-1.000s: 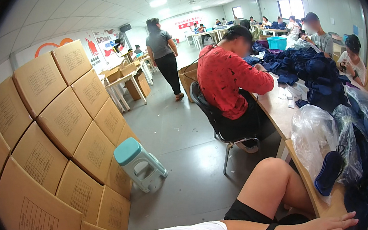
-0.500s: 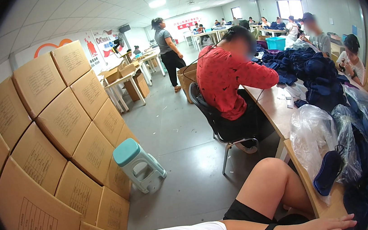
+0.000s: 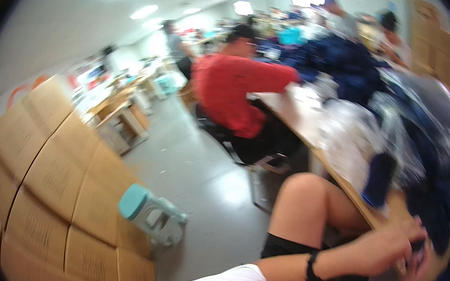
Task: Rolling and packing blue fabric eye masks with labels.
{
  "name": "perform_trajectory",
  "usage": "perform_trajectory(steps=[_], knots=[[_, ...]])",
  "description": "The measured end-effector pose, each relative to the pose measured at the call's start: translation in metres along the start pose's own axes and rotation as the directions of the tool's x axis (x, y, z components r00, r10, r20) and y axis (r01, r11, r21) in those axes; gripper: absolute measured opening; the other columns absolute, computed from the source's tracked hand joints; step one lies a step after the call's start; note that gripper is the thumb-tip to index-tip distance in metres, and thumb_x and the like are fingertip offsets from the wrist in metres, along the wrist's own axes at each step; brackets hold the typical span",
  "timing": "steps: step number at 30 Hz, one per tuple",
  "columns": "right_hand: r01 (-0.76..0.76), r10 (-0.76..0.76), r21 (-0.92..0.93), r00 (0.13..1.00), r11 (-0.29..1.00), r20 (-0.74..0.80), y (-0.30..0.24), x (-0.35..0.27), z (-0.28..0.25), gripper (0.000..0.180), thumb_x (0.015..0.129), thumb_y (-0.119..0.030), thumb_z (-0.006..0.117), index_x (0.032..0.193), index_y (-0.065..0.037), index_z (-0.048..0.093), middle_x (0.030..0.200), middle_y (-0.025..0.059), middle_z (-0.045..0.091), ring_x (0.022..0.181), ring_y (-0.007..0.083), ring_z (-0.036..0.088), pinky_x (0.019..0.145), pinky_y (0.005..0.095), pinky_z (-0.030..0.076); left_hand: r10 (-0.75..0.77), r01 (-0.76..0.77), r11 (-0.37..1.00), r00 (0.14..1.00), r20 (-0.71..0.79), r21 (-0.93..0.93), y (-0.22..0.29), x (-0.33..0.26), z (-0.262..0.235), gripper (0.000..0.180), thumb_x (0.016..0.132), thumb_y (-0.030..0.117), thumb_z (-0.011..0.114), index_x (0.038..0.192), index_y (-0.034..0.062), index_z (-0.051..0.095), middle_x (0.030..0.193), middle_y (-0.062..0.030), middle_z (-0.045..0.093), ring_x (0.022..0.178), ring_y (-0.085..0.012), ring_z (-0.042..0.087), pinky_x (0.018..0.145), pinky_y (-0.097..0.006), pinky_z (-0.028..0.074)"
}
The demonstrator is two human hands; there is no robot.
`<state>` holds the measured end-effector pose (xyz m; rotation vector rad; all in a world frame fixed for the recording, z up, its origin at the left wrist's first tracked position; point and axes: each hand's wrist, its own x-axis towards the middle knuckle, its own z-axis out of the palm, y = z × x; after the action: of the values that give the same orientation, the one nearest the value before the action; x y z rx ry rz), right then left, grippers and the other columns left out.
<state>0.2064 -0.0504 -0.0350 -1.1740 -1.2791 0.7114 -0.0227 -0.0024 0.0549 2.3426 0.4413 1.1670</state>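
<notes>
At the near right, beside the table, someone sits with bare knee up and both hands brought together. Between the fingers is a small dark piece, close by the table's edge. The left hand, a black band on its wrist, bends in over it; the right hand comes up from below on the far side. Both are smeared, so I cannot tell whether either one grips the piece or merely touches it.

Just beyond, a navy slipper-shaped thing lies at the table's edge, next to clear plastic bags. Farther off, a big heap of navy cloth covers the tabletop, and a person in red sits on the left side of it with one arm stretched over the table.

As for writing, the brown cartons stacked at the near left carry blocks of dark print, a few set out in lines, but the lettering is too blurred to read. Posters on the far left wall are smudges of red and orange. A teal-topped stool stands on the floor just right of the cartons
</notes>
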Motion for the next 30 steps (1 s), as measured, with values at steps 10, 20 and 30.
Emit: perform_trajectory(steps=[10,20,30], knots=[[-0.16,0.178,0.224,0.982,0.961,-0.061,-0.032,0.034,0.014,0.044,0.101,-0.038,0.069,0.125,-0.002,0.063,0.092,-0.0002,0.061,0.074,0.0074,0.055,0.067,0.024,0.044,-0.331,0.321,0.918,0.944,-0.005,-0.232,0.007,-0.007,-0.034,0.008,0.103,0.002,0.057,0.098,0.0013,0.063,0.085,-0.0088,0.074,0.074,-0.0142,0.069,0.07,-0.027,0.055],[-0.174,0.21,0.707,0.977,0.686,0.037,-0.017,0.036,0.001,0.043,0.107,-0.044,0.056,0.115,-0.002,0.061,0.093,0.0071,0.064,0.071,0.014,0.055,0.064,0.0262,0.043,-0.527,0.521,0.844,0.849,-0.022,-0.127,0.004,-0.009,-0.058,0.004,0.1,0.001,0.062,0.101,0.0009,0.066,0.078,-0.0062,0.069,0.07,-0.0135,0.066,0.067,-0.025,0.051],[-0.14,0.17,0.671,0.985,0.728,0.021,-0.016,0.033,-0.005,0.048,0.106,-0.047,0.057,0.123,-0.002,0.06,0.095,0.009,0.062,0.072,0.0135,0.049,0.064,0.0252,0.042,-0.534,0.534,0.836,0.743,-0.405,-0.122,-0.002,-0.044,-0.138,0.023,0.103,0.01,0.064,0.121,-0.005,0.064,0.106,-0.0085,0.073,0.082,-0.0074,0.062,0.076,-0.022,0.051]])
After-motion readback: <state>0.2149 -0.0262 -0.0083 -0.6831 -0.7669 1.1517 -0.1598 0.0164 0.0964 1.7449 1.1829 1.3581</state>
